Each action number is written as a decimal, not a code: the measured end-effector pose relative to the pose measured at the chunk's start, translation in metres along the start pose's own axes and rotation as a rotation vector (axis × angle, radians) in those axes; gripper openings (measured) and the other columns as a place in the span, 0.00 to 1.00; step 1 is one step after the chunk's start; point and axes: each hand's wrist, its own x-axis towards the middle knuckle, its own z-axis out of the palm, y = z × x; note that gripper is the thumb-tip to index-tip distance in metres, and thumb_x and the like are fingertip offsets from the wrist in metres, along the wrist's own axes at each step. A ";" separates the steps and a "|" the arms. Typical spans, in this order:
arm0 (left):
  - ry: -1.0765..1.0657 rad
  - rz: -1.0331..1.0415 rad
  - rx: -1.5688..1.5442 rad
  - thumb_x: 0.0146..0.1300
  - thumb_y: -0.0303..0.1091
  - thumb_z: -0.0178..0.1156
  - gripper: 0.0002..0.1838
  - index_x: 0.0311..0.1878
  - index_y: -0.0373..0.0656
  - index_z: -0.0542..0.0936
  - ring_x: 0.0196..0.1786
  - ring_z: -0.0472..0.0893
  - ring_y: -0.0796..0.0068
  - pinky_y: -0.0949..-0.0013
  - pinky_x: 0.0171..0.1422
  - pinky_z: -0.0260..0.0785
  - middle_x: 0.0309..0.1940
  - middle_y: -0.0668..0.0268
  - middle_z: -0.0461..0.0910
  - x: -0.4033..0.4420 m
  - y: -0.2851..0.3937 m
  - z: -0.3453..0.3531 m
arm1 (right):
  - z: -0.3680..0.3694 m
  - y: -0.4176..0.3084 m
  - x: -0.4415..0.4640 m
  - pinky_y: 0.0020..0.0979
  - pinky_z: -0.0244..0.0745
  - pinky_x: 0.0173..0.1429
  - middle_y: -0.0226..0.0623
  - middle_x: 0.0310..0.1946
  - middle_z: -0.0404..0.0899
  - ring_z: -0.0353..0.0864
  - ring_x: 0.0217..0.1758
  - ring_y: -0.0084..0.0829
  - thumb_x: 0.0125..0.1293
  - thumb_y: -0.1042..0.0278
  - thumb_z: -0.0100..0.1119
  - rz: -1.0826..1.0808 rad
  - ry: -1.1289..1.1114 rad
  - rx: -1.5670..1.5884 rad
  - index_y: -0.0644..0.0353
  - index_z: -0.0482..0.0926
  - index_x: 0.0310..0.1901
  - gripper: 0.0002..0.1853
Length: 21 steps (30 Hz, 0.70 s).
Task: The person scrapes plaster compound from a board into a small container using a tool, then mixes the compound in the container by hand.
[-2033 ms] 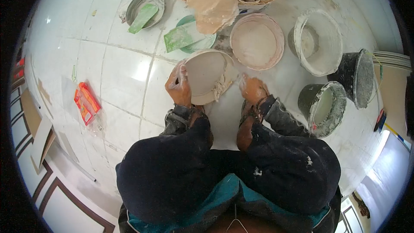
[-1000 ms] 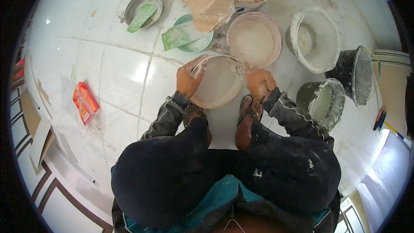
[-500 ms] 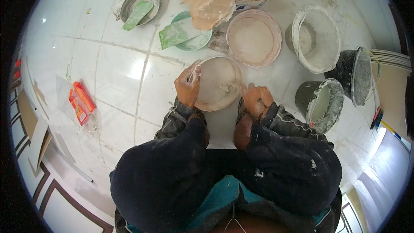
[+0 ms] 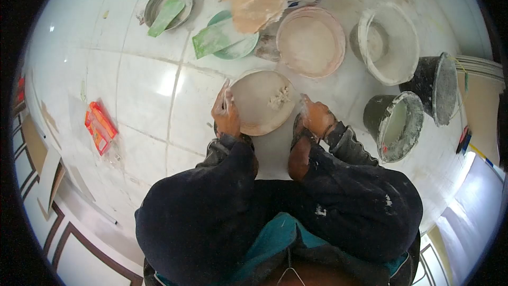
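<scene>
A round, shallow sieve-like pan (image 4: 256, 95), its rim dusted with pale powder, sits between my hands in front of my feet. Its base looks grey and smooth; I cannot make out a mesh. A small heap of whitish lumps (image 4: 279, 97) lies in its right half. My left hand (image 4: 226, 114) grips the left rim, the thumb side up. On the opposite side, my right hand (image 4: 317, 118) is closed at the right rim, its fingertips partly hidden. Both hands carry white dust.
Beyond the pan stand a pinkish basin (image 4: 311, 42) of powder, a green bowl (image 4: 241, 47) and a grey bowl (image 4: 182, 13), both with green scrapers. Several buckets (image 4: 399, 127) stand at right. A torn paper bag (image 4: 251, 0) lies ahead; an orange packet (image 4: 100, 127) lies left.
The pan has tilted and shifted slightly left with my left hand. The lumps inside now show as a clearer, larger heap on the right side.
</scene>
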 end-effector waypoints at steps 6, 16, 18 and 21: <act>-0.403 0.120 -0.262 0.73 0.42 0.54 0.22 0.60 0.35 0.76 0.58 0.76 0.67 0.64 0.65 0.66 0.55 0.57 0.78 0.032 -0.034 -0.035 | -0.026 0.010 0.009 0.48 0.79 0.39 0.55 0.28 0.81 0.84 0.32 0.52 0.63 0.69 0.53 -0.290 -0.190 0.555 0.55 0.53 0.75 0.38; -0.856 0.344 0.559 0.70 0.50 0.56 0.23 0.57 0.42 0.81 0.48 0.84 0.57 0.62 0.56 0.73 0.50 0.53 0.84 0.067 0.066 0.015 | 0.015 0.047 0.036 0.43 0.79 0.33 0.45 0.24 0.81 0.84 0.29 0.45 0.57 0.70 0.59 -0.491 0.148 -0.041 0.62 0.68 0.63 0.30; -0.790 0.422 0.625 0.69 0.50 0.58 0.22 0.54 0.42 0.83 0.45 0.86 0.55 0.61 0.54 0.74 0.47 0.52 0.85 0.062 0.069 0.017 | 0.003 0.041 0.031 0.42 0.79 0.32 0.44 0.25 0.81 0.85 0.30 0.43 0.57 0.70 0.60 -0.519 0.260 0.101 0.63 0.70 0.61 0.28; -0.712 0.530 0.502 0.68 0.49 0.59 0.21 0.53 0.43 0.84 0.41 0.86 0.52 0.61 0.50 0.76 0.45 0.53 0.85 0.058 0.067 0.013 | -0.062 -0.012 0.006 0.39 0.79 0.34 0.39 0.28 0.82 0.85 0.33 0.39 0.57 0.68 0.61 -0.369 0.270 -0.365 0.63 0.72 0.60 0.27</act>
